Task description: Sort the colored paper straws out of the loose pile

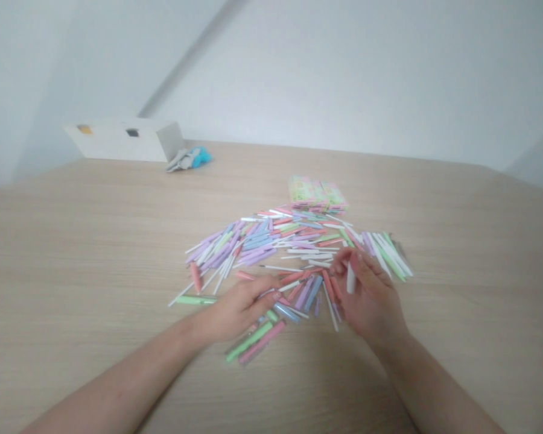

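Observation:
Slim pastel pens (257,239), in purple, blue, green, red and white, lie in a loose curved pile on the table. Over the near side of the pile is my left hand (235,307), palm down, thumb and index finger a little apart among the pens. Blur hides whether its fingertips touch one. At the right of the pile, my right hand (368,295) is curled with its palm turned inward. Its fingers hold a short white pen-like piece (351,280) that points downward. A green pen (248,342) and a pink pen (263,341) lie side by side below my left hand.
Packs with a green and pink print (317,194) sit just behind the pile. Farther back on the left stands a white box (122,140), with a crumpled grey and blue item (190,158) beside it. A pale wall rises behind the wooden table (457,253).

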Tool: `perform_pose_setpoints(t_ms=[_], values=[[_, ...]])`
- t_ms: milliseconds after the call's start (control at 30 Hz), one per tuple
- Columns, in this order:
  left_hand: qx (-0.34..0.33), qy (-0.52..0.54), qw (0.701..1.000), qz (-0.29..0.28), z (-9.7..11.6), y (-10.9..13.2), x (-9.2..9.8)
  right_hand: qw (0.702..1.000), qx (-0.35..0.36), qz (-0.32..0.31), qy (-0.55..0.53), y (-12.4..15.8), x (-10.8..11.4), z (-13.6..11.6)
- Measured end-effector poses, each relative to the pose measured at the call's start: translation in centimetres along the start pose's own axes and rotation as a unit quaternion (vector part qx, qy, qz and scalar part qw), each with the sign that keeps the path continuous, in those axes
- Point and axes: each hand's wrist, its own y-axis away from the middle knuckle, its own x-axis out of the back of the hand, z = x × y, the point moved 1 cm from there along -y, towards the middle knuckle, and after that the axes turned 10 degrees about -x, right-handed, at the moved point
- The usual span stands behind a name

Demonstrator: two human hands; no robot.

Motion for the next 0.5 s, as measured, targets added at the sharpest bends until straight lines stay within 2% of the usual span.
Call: perform_pose_setpoints(t_ms=[500], values=[[0.0,0.019,1.0,0.006,0.07,-0.03,-0.2,0.998,0.05,0.0,0.027,-0.37,0.26,0.55]])
